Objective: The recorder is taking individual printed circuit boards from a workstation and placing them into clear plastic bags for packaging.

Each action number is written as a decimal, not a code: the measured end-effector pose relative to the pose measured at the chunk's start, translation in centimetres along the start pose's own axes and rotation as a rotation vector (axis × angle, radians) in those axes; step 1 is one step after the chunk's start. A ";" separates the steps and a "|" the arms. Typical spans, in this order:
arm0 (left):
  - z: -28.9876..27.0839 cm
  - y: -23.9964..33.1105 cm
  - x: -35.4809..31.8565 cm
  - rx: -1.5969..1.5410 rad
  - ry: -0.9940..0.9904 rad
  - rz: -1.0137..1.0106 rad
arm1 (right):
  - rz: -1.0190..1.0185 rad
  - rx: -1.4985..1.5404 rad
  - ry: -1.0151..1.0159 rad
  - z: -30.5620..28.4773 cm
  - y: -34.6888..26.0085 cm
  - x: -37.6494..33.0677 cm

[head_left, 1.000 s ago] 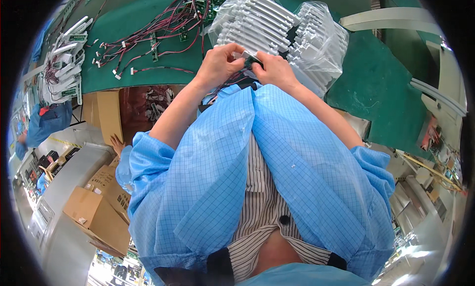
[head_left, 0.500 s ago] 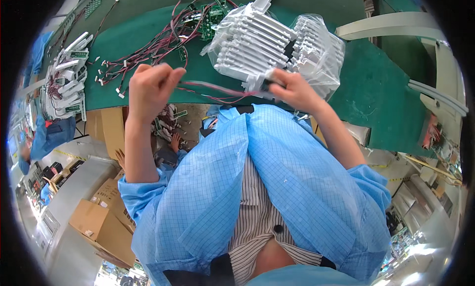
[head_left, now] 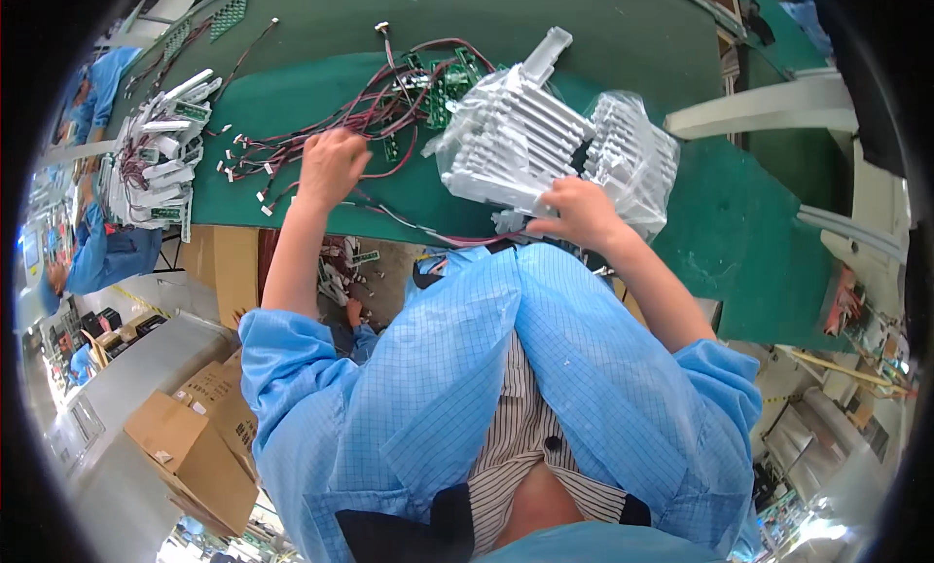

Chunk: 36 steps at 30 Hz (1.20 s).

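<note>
My left hand [head_left: 333, 171] lies over the near side of a bundle of dark red and black wires [head_left: 292, 146]. Its fingers curl down, and what they hold, if anything, is hidden. My right hand [head_left: 582, 213] is at the near edge of a clear bag of white plastic parts [head_left: 511, 135], thumb and fingers apart. A small whitish plastic piece [head_left: 507, 220] sits just left of its thumb. From there a thin wire lead [head_left: 443, 236] runs left along the table's front edge.
Green circuit boards [head_left: 448, 86] lie among the wires. A second bagged stack of white parts [head_left: 628, 154] stands at the right. White parts with boards [head_left: 156, 169] are piled at the left of the green table [head_left: 730, 232]. Cardboard boxes [head_left: 195, 446] and other people are below and left.
My left hand has moved off the wire lead it held up and onto the wire bundle. The lead has come down at the table edge. My right hand has spread its fingers.
</note>
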<state>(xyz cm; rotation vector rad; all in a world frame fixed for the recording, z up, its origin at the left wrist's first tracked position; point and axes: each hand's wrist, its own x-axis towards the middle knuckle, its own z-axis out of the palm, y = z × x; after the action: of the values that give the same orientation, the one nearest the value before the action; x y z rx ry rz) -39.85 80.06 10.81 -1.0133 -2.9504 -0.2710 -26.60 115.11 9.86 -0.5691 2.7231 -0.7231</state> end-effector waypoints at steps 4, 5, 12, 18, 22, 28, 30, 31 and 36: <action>0.0 2.5 6.9 -0.265 0.045 0.036 | 0.166 0.178 -0.080 -5.0 2.5 5.6; 1.5 2.9 9.2 -0.167 0.017 0.098 | 0.255 0.198 -0.225 -6.0 3.5 7.5; 6.8 6.3 17.3 0.118 -0.131 0.069 | 0.067 -0.652 0.059 -5.2 10.1 14.7; 6.6 4.3 17.6 0.168 -0.123 0.170 | -0.210 -0.654 0.133 -5.8 12.6 16.2; 4.7 2.0 16.1 0.184 0.202 0.256 | -0.060 -0.509 0.024 -9.3 11.3 14.6; 0.1 0.5 13.2 -0.205 0.467 -0.040 | 0.218 0.278 0.082 -9.9 12.1 8.5; -1.6 2.2 13.5 -1.291 0.618 -0.262 | 0.398 0.924 0.049 -9.3 10.3 5.8; -2.7 3.7 12.9 -1.442 0.596 -0.241 | 0.421 0.943 0.061 -9.6 7.3 5.3; -4.5 11.8 7.3 -0.961 0.151 0.015 | 0.605 1.222 -0.128 -6.5 4.2 5.9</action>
<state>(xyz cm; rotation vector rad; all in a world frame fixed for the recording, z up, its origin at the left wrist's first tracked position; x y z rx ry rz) -38.61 92.93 17.63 -0.9541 -2.6109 -1.7667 -35.34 118.64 12.23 0.4444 1.6501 -1.7554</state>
